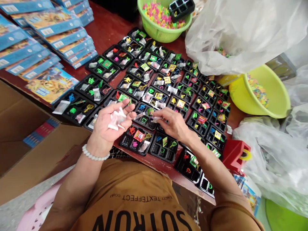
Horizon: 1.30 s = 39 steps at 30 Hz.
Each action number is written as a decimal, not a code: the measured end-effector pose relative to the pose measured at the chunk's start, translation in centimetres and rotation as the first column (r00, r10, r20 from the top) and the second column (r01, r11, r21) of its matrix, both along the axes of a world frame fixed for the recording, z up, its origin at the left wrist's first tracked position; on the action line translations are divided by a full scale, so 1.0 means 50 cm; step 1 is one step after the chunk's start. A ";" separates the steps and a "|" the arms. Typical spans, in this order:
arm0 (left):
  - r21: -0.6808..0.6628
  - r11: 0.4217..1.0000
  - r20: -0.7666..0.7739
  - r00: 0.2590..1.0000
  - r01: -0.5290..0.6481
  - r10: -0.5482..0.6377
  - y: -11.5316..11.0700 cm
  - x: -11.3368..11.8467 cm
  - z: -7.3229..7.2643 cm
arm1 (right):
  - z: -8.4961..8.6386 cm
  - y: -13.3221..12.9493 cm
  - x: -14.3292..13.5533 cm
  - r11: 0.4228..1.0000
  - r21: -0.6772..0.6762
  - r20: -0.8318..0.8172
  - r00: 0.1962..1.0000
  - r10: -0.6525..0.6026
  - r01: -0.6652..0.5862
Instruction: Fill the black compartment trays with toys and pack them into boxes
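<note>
Palm up and fingers loosely curled, my left hand [106, 123] cups several small white packets [117, 119] above the front trays. Over a black compartment tray [144, 110], my right hand [174, 123] pinches one small white packet [157, 119] between thumb and fingertips. That tray holds a blue toy, a green ring and a green packet. In front of it, another black tray [136, 139] carries a red toy, a red packet, a yellow piece, a pink piece and a white packet. To its right, a tray [164, 147] has small toys and a green packet.
Many similar trays cover the red table [103, 30]. Blue boxes [64, 35] are stacked at the left, above an open carton [48, 154]. A green basket [163, 32] and a yellow tub [271, 93] hold small plastic pieces. Plastic bags [245, 35] and a red tape dispenser [234, 155] occupy the right.
</note>
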State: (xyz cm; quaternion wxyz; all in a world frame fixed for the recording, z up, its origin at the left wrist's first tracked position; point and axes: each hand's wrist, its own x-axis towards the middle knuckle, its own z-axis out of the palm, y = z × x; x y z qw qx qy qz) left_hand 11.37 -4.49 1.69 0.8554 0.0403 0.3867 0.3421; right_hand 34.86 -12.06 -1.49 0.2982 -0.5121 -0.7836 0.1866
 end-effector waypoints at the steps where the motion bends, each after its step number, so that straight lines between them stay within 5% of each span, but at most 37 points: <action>1: -0.004 1.000 0.012 1.000 -0.017 0.018 0.003 -0.005 0.002 | -0.011 -0.006 0.003 0.998 0.024 0.052 0.997 0.051 -0.052; 6: -0.015 1.000 0.025 1.000 -0.019 0.019 0.005 -0.015 0.005 | -0.035 -0.033 0.003 0.982 0.009 0.266 0.947 0.178 -0.188; 14: -0.044 0.999 -0.013 1.000 0.023 -0.023 -0.031 0.023 -0.004 | 0.040 -0.063 -0.099 0.985 0.132 0.118 0.989 0.093 -0.108; 18: -0.070 0.996 0.015 0.998 0.062 -0.061 -0.044 0.033 -0.001 | 0.033 -0.047 -0.150 0.991 0.108 0.203 0.978 0.053 -0.077; 22: -0.065 0.998 0.062 0.998 0.017 -0.013 -0.046 0.020 -0.006 | 0.024 -0.030 -0.146 0.994 0.113 0.049 0.999 -0.008 0.003; 26: -0.005 0.999 0.029 0.999 -0.033 0.033 -0.031 -0.010 -0.008 | 0.050 -0.031 -0.130 0.982 0.138 -0.170 0.980 -0.104 0.128; 29: 0.086 0.983 -0.009 0.986 -0.164 0.165 -0.010 -0.043 -0.002 | 0.058 -0.042 -0.134 0.999 0.045 -0.157 0.987 0.014 -0.007; 33: 0.094 0.962 0.018 0.967 -0.256 0.255 0.008 -0.076 0.005 | 0.023 -0.052 -0.166 0.963 -0.088 0.114 0.958 0.264 -0.255; 36: 0.044 0.963 0.035 0.964 -0.266 0.264 0.011 -0.083 0.006 | -0.008 -0.047 -0.185 0.943 -0.155 0.271 0.905 0.328 -0.295; 39: 0.022 0.962 0.031 0.962 -0.271 0.270 0.010 -0.078 0.005 | -0.021 -0.037 -0.184 0.943 -0.137 0.233 0.915 0.329 -0.304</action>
